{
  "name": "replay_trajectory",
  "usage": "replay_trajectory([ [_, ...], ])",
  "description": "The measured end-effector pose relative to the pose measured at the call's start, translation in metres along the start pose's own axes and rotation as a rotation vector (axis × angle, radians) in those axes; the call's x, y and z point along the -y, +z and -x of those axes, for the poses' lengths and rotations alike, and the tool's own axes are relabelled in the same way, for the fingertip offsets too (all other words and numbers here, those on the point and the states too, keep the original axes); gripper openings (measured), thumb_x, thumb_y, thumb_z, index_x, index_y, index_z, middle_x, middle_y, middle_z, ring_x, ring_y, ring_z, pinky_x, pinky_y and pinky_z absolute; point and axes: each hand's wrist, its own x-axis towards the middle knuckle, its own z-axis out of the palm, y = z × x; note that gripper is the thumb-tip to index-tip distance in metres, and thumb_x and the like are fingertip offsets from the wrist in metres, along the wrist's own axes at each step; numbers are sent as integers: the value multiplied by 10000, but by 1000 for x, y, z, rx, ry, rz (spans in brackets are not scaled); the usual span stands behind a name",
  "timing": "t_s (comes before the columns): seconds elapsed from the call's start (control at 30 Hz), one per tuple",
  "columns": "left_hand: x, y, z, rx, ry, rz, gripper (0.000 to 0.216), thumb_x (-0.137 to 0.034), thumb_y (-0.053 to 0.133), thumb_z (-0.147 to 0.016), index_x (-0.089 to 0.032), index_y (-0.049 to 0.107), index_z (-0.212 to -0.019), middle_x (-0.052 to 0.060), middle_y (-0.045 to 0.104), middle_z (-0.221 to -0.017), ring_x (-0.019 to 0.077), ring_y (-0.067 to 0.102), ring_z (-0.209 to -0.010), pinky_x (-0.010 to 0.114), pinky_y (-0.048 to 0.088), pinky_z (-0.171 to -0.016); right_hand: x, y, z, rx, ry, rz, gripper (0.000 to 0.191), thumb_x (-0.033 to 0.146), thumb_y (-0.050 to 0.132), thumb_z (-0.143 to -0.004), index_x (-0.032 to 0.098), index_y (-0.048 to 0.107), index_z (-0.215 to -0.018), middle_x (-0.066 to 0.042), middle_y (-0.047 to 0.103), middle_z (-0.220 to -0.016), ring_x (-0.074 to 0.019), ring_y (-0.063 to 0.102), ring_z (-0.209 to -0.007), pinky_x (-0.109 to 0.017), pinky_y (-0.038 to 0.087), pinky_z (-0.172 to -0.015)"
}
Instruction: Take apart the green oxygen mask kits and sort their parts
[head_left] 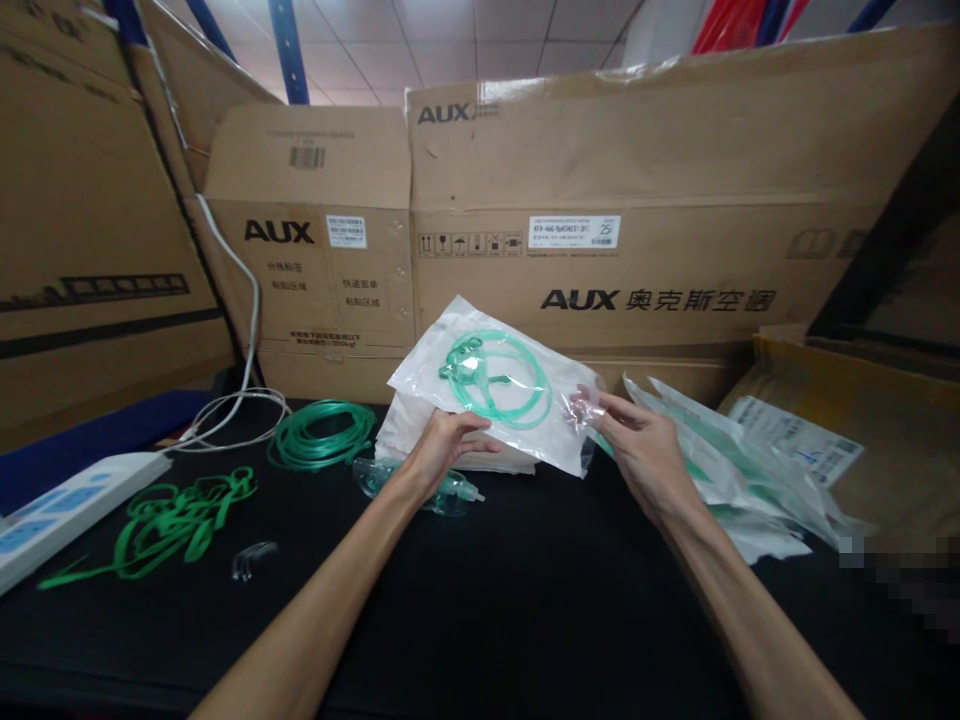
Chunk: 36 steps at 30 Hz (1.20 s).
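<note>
A clear-fronted, white-backed pouch (570,440) is held up in front of me, tilted down to the right. Inside it lie a green oxygen mask (469,365) and a coil of green tubing (550,390). My left hand (439,450) grips the pouch's lower edge between thumb and fingers. At its right end, my right hand (649,445) pinches the crinkled clear film. Behind the pouch is a stack of white pouches (401,430). Below and partly behind my left wrist, loose translucent green masks (450,497) rest on the black table.
Left of my hands lie coiled green tubing (322,432), tangled green straps (180,520), small clear pieces (253,560) and a white power strip (67,510) with its cable. Several filled pouches (720,465) lean against a taped carton (862,400) at right. Cardboard walls (480,300) enclose the back.
</note>
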Motion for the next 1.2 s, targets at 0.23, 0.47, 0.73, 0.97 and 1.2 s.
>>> replay_trajectory([
  [0.23, 3, 1, 1, 97, -56, -28, 400, -124, 784, -653, -162, 698, -1042, 102, 773, -1122, 306, 755, -976, 419, 659, -775, -5, 1, 0, 182, 230, -167, 308, 384, 875, -738, 203, 795, -974, -103, 818, -994, -281, 791, -951, -440, 629, -960],
  [0.47, 2, 2, 3, 126, -135, -45, 427, -102, 831, -645, -125, 715, -1056, 132, 802, -1023, 337, 781, -936, 482, 656, -836, -2, 0, 5, 275, 333, -174, 243, 408, 887, -733, 223, 790, -856, -70, 805, -885, -238, 761, -808, -421, 650, -853],
  [0.73, -3, -3, -3, -25, -119, -14, 374, -427, 671, -938, -151, 698, -1189, 165, 779, -1156, 336, 771, -987, 457, 674, -790, 5, 4, 8, 287, 296, -152, 243, 458, 814, -784, 240, 707, -805, -106, 808, -893, -324, 776, -905, -510, 642, -840],
  [0.97, -8, -11, -9, -238, -30, -41, 323, -349, 593, -987, -107, 664, -1189, 180, 758, -1122, 299, 764, -914, 439, 679, -793, 1, -5, -4, 102, 304, -137, 106, 337, 655, -861, 249, 640, -803, -69, 756, -731, -277, 766, -701, -497, 662, -707],
  [1.2, -18, -27, -15, -450, 81, -149, 299, -262, 563, -954, -99, 606, -1201, 163, 719, -1124, 248, 756, -915, 412, 665, -870, 5, -20, -9, -209, 135, -70, 101, 332, 567, -898, 274, 493, -861, 54, 606, -575, -224, 724, -555, -409, 641, -597],
])
